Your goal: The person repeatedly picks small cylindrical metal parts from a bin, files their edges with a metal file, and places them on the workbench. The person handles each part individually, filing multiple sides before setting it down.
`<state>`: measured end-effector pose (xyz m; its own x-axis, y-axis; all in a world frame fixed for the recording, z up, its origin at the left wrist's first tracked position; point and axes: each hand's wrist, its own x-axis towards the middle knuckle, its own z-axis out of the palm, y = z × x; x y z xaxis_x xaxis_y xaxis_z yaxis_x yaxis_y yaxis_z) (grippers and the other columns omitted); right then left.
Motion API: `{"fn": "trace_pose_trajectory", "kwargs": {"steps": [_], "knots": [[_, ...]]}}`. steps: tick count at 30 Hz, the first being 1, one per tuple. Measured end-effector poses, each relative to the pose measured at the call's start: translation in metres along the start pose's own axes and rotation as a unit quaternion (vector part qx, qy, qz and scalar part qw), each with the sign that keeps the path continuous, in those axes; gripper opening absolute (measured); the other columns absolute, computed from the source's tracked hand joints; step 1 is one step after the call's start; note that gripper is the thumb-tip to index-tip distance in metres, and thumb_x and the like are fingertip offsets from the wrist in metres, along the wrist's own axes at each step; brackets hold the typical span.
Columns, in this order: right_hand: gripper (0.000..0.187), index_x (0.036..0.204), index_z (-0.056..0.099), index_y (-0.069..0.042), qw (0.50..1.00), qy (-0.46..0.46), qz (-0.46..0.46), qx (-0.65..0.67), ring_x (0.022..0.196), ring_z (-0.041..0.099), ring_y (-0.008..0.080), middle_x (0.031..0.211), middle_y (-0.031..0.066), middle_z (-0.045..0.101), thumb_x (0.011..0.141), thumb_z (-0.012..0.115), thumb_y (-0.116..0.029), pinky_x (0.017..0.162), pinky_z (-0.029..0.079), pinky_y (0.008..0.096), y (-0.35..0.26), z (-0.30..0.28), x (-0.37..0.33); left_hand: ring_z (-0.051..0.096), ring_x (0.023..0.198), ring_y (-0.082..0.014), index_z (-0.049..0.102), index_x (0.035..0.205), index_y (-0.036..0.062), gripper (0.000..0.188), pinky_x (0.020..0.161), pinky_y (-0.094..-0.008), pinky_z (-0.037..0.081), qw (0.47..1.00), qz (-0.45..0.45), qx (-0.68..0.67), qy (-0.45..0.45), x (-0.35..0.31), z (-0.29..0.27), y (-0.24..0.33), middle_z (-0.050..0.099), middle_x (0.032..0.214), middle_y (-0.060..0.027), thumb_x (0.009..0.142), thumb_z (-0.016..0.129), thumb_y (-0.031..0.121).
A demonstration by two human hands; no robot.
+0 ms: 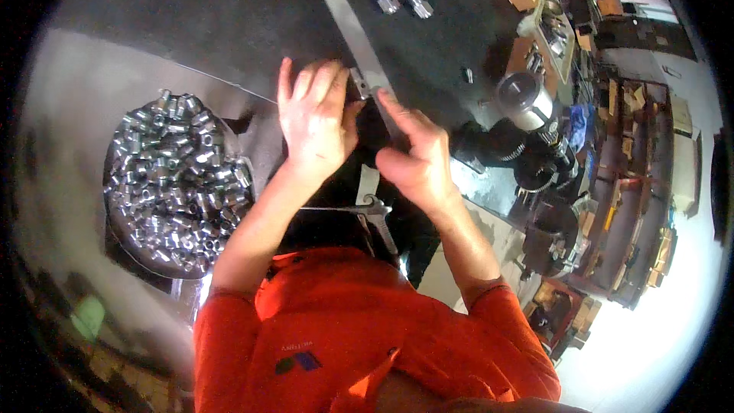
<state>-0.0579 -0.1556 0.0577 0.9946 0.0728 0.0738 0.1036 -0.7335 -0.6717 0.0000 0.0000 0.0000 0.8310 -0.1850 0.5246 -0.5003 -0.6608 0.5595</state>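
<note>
My left hand [317, 118] pinches a small shiny metal fitting [357, 84] between thumb and fingers at the dark table's near edge. My right hand [419, 151] is closed round the near end of a long flat file [350, 24], its index finger stretched along the blade. The file slants away to the upper left, its blade lying against or right beside the fitting; exact contact cannot be made out. The file's grip end is mostly hidden by my right hand.
Left of my arm stands a round container heaped with metal fittings [176, 183]. Three fittings [388, 0] lie on the dark tabletop [229, 15], with a smaller piece [469, 75] nearer. An air blow gun [375, 218] hangs below my hands. Machinery [527, 107] and shelving [627, 183] stand right.
</note>
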Motion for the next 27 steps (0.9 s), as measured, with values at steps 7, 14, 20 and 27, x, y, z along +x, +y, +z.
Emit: {"fn": "trace_pose_trajectory", "kwargs": {"steps": [7, 14, 20, 27], "knots": [[0.077, 0.139, 0.052, -0.012, 0.996, -0.056, 0.07, -0.003, 0.065, 0.059, 0.0293, 0.085, 0.0187, 0.058, 0.063, 0.061, -0.002, 0.063, 0.05, 0.0339, -0.019, -0.031, -0.044, 0.054, 0.112, -0.029, 0.063, 0.109, 0.0002, 0.048, 0.111, -0.0537, 0.028, 0.999, -0.038, -0.017, 0.002, -0.002, -0.001, 0.013, 0.059, 0.115, -0.0094, 0.064, 0.074, 0.01], [0.076, 0.142, 0.046, -0.012, 0.998, -0.018, -0.022, -0.052, 0.069, 0.06, 0.043, 0.091, 0.0238, 0.058, 0.068, 0.062, -0.007, 0.062, 0.051, 0.0466, -0.01, 0.007, -0.011, 0.053, 0.112, -0.03, 0.062, 0.11, -0.0004, 0.049, 0.112, -0.0531, 0.027, 1.0, -0.022, -0.009, -0.002, -0.002, -0.002, 0.011, 0.058, 0.115, -0.0106, 0.063, 0.073, 0.009], [0.079, 0.141, 0.049, -0.013, 0.998, -0.044, 0.023, -0.034, 0.062, 0.06, 0.0353, 0.085, 0.02, 0.058, 0.064, 0.062, -0.002, 0.057, 0.051, 0.0428, -0.008, -0.013, -0.07, 0.054, 0.11, -0.0301, 0.063, 0.106, -0.0004, 0.045, 0.112, -0.0525, 0.029, 0.999, -0.035, -0.011, 0.001, -0.002, -0.001, 0.013, 0.059, 0.113, -0.01, 0.064, 0.072, 0.008], [0.075, 0.142, 0.045, -0.012, 0.997, -0.022, -0.009, -0.07, 0.071, 0.06, 0.0453, 0.093, 0.025, 0.058, 0.07, 0.063, -0.01, 0.064, 0.052, 0.0491, -0.01, 0.004, -0.015, 0.055, 0.11, -0.03, 0.063, 0.108, -0.0008, 0.047, 0.112, -0.0523, 0.029, 1.0, -0.023, -0.015, 0.001, -0.001, 0.001, 0.013, 0.059, 0.113, -0.01, 0.063, 0.073, 0.006]]}}
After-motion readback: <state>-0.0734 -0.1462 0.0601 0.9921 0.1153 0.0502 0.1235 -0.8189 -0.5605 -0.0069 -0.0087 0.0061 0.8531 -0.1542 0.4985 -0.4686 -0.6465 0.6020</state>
